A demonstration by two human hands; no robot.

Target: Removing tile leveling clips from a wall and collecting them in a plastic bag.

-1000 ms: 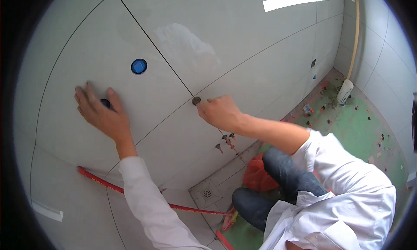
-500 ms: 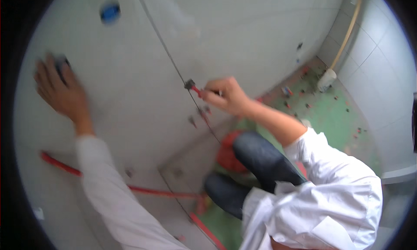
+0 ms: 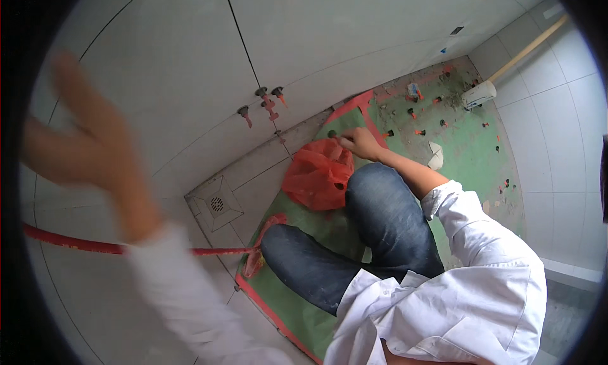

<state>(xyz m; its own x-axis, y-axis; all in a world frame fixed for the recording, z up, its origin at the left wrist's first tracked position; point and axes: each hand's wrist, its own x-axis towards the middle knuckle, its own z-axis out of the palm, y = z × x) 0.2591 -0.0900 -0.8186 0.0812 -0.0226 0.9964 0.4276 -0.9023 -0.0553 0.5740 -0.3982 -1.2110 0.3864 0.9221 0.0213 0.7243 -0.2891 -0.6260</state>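
I've got a big lt-grey tiled wall (image 3: 367,29) across the upper L of my feed, w/ a red-edged green floor sheet (image 3: 459,137) running below it. On my side: white long-sleeved shirt (image 3: 456,301), then dk blue jeans (image 3: 396,210), knees bent over the sheet. Long red flat hose (image 3: 95,243) runs in from L to the sheet's L edge; wooden pole w/ white cylindrical head (image 3: 479,95) leans nr the sheet's far end. Thin crinkly red plastic bag (image 3: 316,175) sits over the sheet's wall-side edge, by the R knee. Sq. floor drain (image 3: 216,204) is in the tiles L of there. L hand (image 3: 88,143) is blurred, fingers spread wide, nothing held afaict; can't tell if it's touching the wall. R hand (image 3: 360,143), thumb + fingertips nearly together, pinches a small dark round-headed piece (image 3: 332,134) at the bag's upper R rim; can't tell if they touch. Similar dark-knobbed clips (image 3: 261,91) poke from the wall's lower tile joints; orange-and-black bits (image 3: 411,113) litter the sheet's far end.
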